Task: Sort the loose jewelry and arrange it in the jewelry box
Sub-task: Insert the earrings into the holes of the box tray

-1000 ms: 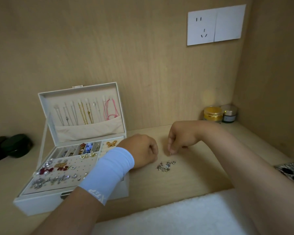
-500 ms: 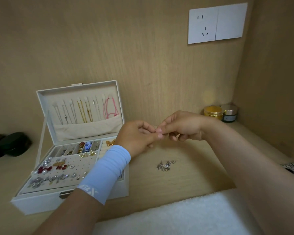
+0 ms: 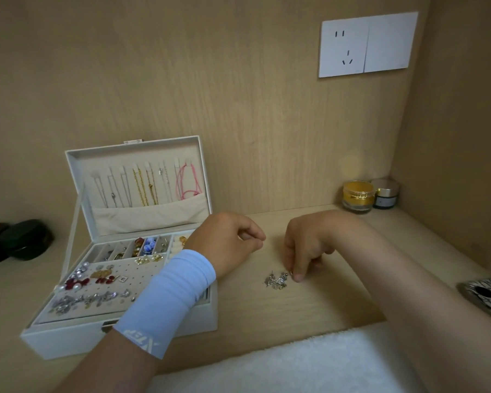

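Desk: one box, one jewelry pile

From my remote seat I see the right hand bent down over the table. Its fingertips pinch at the right edge of the loose jewelry (a small silver heap). The left hand, fingers curled, is between that heap and the open jewelry box near the table's left edge. I cannot tell whether it holds anything.
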Demonstrator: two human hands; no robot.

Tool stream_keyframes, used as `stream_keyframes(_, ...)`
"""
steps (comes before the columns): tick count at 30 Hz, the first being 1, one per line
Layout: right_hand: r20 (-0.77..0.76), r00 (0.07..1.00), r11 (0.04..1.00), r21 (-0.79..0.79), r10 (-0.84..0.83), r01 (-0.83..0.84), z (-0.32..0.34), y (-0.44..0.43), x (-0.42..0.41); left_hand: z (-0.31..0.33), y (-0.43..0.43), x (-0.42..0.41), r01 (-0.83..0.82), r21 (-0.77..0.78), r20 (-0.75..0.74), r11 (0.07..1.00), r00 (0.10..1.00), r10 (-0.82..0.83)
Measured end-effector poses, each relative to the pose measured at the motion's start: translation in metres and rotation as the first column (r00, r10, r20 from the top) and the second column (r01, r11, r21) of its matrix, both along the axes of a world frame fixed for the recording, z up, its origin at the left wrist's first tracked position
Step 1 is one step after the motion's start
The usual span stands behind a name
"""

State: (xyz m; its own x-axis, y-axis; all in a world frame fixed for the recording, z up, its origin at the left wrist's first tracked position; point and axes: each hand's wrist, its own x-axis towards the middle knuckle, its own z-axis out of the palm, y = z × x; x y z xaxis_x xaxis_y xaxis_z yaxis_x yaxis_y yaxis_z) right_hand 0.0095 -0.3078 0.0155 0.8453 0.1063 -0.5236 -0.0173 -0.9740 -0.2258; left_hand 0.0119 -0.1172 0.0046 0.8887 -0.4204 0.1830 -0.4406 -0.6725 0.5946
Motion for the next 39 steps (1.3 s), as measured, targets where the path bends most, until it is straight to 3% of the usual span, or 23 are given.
stream_keyframes(7,0.081,0.997,0.999,0.034,0.018,-0.021,0.007,-0.003,-0.004,0.016,0.025,-0.013,0.019,-0.076,0.038,0.997,0.999,-0.016)
stream_keyframes(9,0.161,0.987,0.982,0.19,-0.009,-0.023,0.012,-0.003,-0.005,0.021,0.039,-0.016,0.023,-0.142,0.038,0.99,0.999,-0.018)
stream_keyframes(12,0.168,0.982,0.802,0.596,-0.087,-0.031,0.023,0.007,-0.01,0.026,0.06,-0.02,0.011,-0.296,0.002,0.955,1.0,-0.011)
stream_keyframes(15,0.128,0.989,0.635,0.771,-0.074,-0.052,0.031,0.031,-0.018,0.026,0.084,-0.021,0.001,-0.394,-0.02,0.919,1.0,-0.01)
stream_keyframes(23,0.139,0.986,0.446,0.891,-0.094,-0.083,0.032,0.087,-0.014,0.026,0.132,-0.017,-0.033,-0.483,-0.093,0.875,0.996,-0.014)
stream_keyframes(28,0.267,0.958,0.458,0.868,-0.105,-0.191,0.04,0.137,-0.006,0.032,0.161,-0.012,-0.11,-0.505,-0.217,0.856,0.976,-0.003)
stream_keyframes(32,0.34,0.935,0.438,0.858,-0.095,-0.267,0.043,0.173,0.003,0.03,0.185,-0.003,-0.158,-0.614,-0.337,0.774,0.939,-0.076)
stream_keyframes(39,0.307,0.949,0.372,0.892,-0.079,-0.257,0.035,0.198,0.018,0.022,0.206,0.008,-0.162,-0.665,-0.411,0.729,0.894,-0.177)
